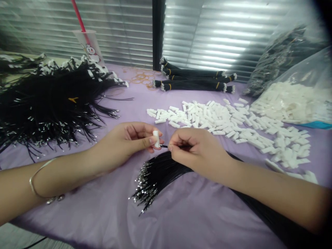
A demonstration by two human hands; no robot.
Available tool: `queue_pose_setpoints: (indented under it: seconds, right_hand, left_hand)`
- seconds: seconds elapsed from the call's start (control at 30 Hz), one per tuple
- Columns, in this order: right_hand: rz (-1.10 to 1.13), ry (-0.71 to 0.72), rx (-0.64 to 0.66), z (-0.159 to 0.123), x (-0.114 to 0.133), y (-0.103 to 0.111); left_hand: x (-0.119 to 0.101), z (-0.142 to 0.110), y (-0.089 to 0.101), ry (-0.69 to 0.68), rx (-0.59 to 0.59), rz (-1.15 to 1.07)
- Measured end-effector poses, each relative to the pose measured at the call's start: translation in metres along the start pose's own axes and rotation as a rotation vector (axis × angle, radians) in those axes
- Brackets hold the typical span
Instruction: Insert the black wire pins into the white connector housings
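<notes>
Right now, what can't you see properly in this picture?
In the head view:
Thin black cord: mostly hidden by the right hand.
Small white plastic-looking block: too small to tell whether the cord's tip is inside.
Curved bundle of black, silver-tipped cords: middle hidden by the right arm, far end cut off at lower right.
Long red straw: top cut off by the upper edge.
</notes>
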State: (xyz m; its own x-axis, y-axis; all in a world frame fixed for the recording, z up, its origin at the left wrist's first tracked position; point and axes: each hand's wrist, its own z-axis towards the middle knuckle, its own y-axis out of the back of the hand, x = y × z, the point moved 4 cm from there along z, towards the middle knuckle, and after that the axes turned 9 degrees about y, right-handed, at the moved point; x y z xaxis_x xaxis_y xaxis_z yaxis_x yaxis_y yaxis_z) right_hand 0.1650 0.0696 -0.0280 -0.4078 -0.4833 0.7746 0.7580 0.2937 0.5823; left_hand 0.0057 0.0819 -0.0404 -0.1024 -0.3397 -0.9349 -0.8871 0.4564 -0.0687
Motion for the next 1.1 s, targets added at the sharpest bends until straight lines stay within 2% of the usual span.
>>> queue_pose_setpoints:
  seconds: [0.17,0.4,0.67,1.1]
  right_hand:
    - [0.022,-0.028,0.001,0.0005,-0.0009,-0.0001]
    - [-0.002,-0.007,0.029,0.0019,-0.0011,-0.0011]
    - [-0.080,0.000,0.040,0.0021,-0.0020,-0.0028]
    - [-0.133,-0.015,0.049,0.0056,-0.0033,-0.0078]
  left_hand:
    - [0.0040,0.0023,-0.0004,0.032,0.043,-0.073]
    - [0.0041,0.0029,-0.0005,0.033,0.028,-0.053]
    - [0.0023,0.0024,-0.0003,0.025,-0.089,0.078]
    - [0.0055,0.0074,-0.0042,0.034,-0.094,0.023]
